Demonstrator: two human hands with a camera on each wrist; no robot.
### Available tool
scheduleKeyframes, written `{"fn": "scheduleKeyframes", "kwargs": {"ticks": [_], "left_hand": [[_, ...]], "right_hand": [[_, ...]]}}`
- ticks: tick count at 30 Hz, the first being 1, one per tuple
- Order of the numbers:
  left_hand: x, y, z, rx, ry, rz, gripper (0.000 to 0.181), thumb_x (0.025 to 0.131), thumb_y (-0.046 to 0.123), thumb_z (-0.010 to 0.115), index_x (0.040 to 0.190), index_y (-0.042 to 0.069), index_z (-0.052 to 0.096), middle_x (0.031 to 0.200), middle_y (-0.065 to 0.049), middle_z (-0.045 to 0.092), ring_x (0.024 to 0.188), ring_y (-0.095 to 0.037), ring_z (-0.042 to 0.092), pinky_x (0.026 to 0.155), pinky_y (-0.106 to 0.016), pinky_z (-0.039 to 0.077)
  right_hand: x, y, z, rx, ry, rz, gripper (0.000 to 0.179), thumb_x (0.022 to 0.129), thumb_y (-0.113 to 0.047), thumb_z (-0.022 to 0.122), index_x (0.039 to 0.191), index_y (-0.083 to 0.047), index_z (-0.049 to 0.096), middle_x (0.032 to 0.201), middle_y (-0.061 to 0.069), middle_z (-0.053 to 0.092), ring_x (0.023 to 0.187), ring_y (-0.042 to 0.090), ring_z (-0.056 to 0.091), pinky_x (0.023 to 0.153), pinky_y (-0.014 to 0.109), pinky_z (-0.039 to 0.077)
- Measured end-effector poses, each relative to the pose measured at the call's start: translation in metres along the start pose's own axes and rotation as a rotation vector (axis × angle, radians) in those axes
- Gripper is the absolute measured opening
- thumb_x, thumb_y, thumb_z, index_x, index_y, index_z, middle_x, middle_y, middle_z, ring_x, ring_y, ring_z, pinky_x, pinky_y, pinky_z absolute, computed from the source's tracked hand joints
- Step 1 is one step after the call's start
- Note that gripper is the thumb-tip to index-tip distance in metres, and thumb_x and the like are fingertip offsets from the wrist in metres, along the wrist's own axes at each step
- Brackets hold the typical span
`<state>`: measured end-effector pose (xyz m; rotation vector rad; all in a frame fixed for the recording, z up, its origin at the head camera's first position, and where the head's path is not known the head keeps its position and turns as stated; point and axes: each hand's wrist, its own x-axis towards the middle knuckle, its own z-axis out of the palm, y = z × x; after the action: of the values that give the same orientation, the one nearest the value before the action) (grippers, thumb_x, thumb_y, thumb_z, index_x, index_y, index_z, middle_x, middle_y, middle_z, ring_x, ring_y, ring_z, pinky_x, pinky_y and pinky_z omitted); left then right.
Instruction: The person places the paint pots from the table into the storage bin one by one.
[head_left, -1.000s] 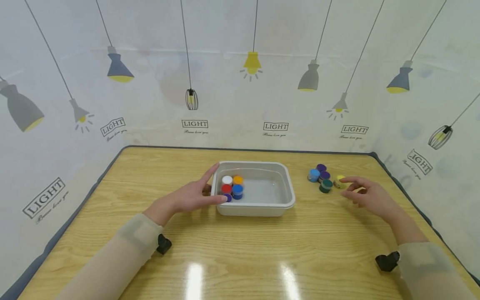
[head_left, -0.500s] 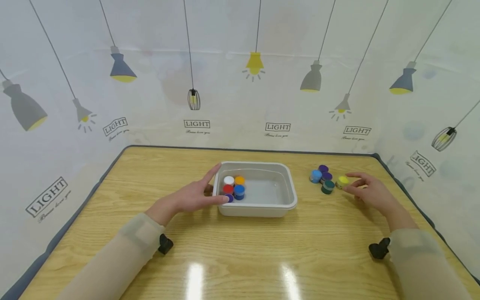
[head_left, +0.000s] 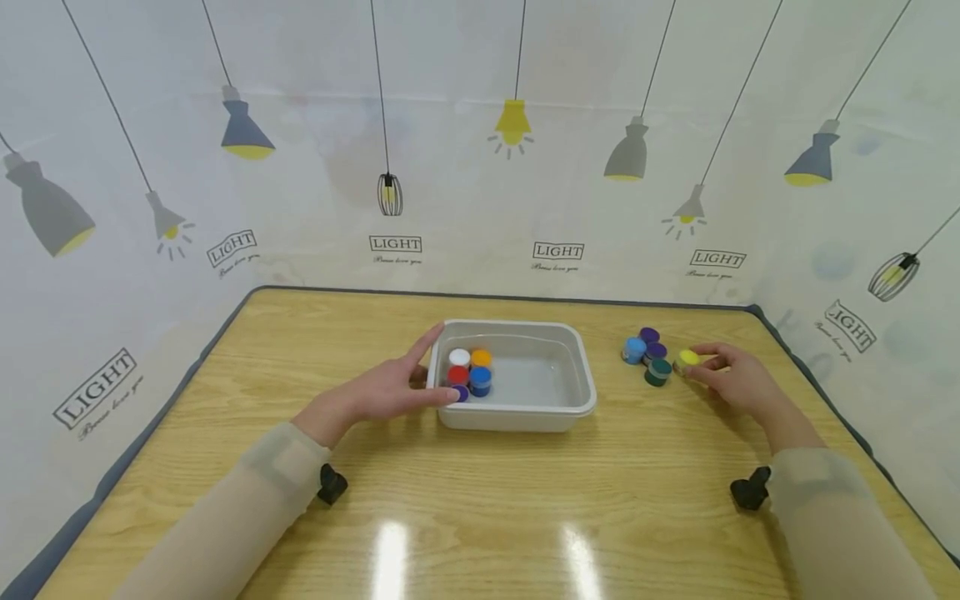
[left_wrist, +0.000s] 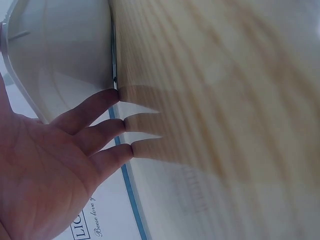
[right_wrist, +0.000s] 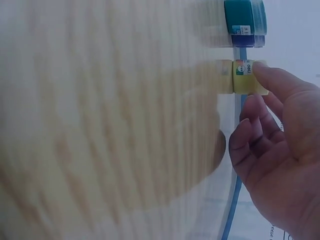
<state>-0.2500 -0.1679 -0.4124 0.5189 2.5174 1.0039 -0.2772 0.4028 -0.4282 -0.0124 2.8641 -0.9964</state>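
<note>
My left hand [head_left: 390, 390] lies along the left side of a light grey plastic tub [head_left: 517, 419], thumb at its near left corner and index finger by the far left one. In the left wrist view, three nearly straight fingers [left_wrist: 102, 130] reach down beside the tub to the tabletop. My right hand [head_left: 735, 379] pinches a small yellow paint pot [head_left: 687, 360] between thumb and fingers, at table level. The right wrist view shows the thumb near the top of the upright pot. Inside the tub's left end stand white, orange, red, blue and purple pots [head_left: 480, 381].
Just left of the yellow pot stand a dark green pot [head_left: 658, 372], a light blue pot [head_left: 633, 351] and two purple ones [head_left: 654, 352] close together. The wooden table [head_left: 510, 508] meets printed wall sheeting along its back and sides.
My right hand has moved in over the yellow pot, and its thumb and fingers have closed on it. The left hand stays at the tub. The head view has shifted slightly.
</note>
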Motion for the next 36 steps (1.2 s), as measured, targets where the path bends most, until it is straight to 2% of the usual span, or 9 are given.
{"fn": "scheduleKeyframes", "kwargs": {"ticks": [6,11,19,24,28,32,36], "left_hand": [[-0.002,0.001,-0.001,-0.003,0.0,0.004,0.114,0.095,0.076,0.069,0.173,0.052,-0.01,0.167,-0.018,0.053,0.153,-0.04,0.053,0.128,-0.067,0.037],[-0.001,0.001,-0.001,-0.009,-0.002,0.004,0.114,0.095,0.077,0.069,0.173,0.051,-0.011,0.168,-0.018,0.052,0.154,-0.04,0.052,0.128,-0.068,0.037],[-0.001,0.001,0.0,-0.011,0.001,-0.003,0.114,0.095,0.077,0.069,0.173,0.052,-0.011,0.167,-0.018,0.053,0.152,-0.039,0.054,0.127,-0.067,0.039],[0.0,0.001,0.0,-0.008,0.0,-0.009,0.115,0.094,0.078,0.068,0.173,0.051,-0.011,0.167,-0.018,0.053,0.152,-0.04,0.054,0.127,-0.067,0.039],[-0.001,0.002,0.0,-0.013,0.0,-0.012,0.115,0.095,0.077,0.069,0.173,0.051,-0.011,0.167,-0.018,0.053,0.153,-0.04,0.054,0.127,-0.067,0.039],[-0.001,0.001,0.0,-0.021,-0.001,-0.011,0.115,0.095,0.076,0.069,0.173,0.051,-0.011,0.167,-0.018,0.053,0.152,-0.04,0.054,0.127,-0.067,0.039],[0.0,0.001,-0.001,-0.014,-0.002,-0.009,0.115,0.095,0.077,0.069,0.173,0.05,-0.011,0.167,-0.018,0.053,0.152,-0.041,0.054,0.127,-0.068,0.038]], "right_hand": [[-0.003,0.002,-0.001,-0.008,0.015,0.015,0.066,0.109,-0.043,0.069,0.152,0.004,0.053,0.129,0.025,0.064,0.087,0.016,0.068,0.072,0.027,0.059],[-0.01,0.003,-0.005,-0.008,0.032,0.022,0.069,0.11,-0.046,0.067,0.155,0.003,0.05,0.131,0.026,0.063,0.088,0.018,0.069,0.071,0.027,0.06],[-0.022,-0.003,-0.009,0.02,0.042,-0.036,0.067,0.109,-0.049,0.067,0.155,-0.002,0.052,0.128,0.018,0.063,0.085,0.019,0.068,0.07,0.032,0.06],[-0.029,-0.019,-0.009,0.019,0.04,-0.079,0.066,0.107,-0.052,0.07,0.151,-0.005,0.056,0.124,0.012,0.064,0.09,0.021,0.069,0.072,0.033,0.061],[-0.035,-0.036,-0.006,0.02,0.05,-0.126,0.061,0.106,-0.051,0.072,0.146,-0.008,0.061,0.118,0.009,0.066,0.088,0.024,0.069,0.071,0.034,0.061],[-0.038,-0.053,-0.002,0.026,0.057,-0.18,0.054,0.105,-0.047,0.074,0.142,-0.009,0.065,0.112,0.007,0.068,0.082,0.026,0.067,0.063,0.031,0.055],[-0.038,-0.069,0.003,0.039,0.048,-0.23,0.048,0.105,-0.04,0.076,0.14,-0.008,0.067,0.111,0.008,0.069,0.075,0.021,0.062,0.058,0.029,0.048]]}}
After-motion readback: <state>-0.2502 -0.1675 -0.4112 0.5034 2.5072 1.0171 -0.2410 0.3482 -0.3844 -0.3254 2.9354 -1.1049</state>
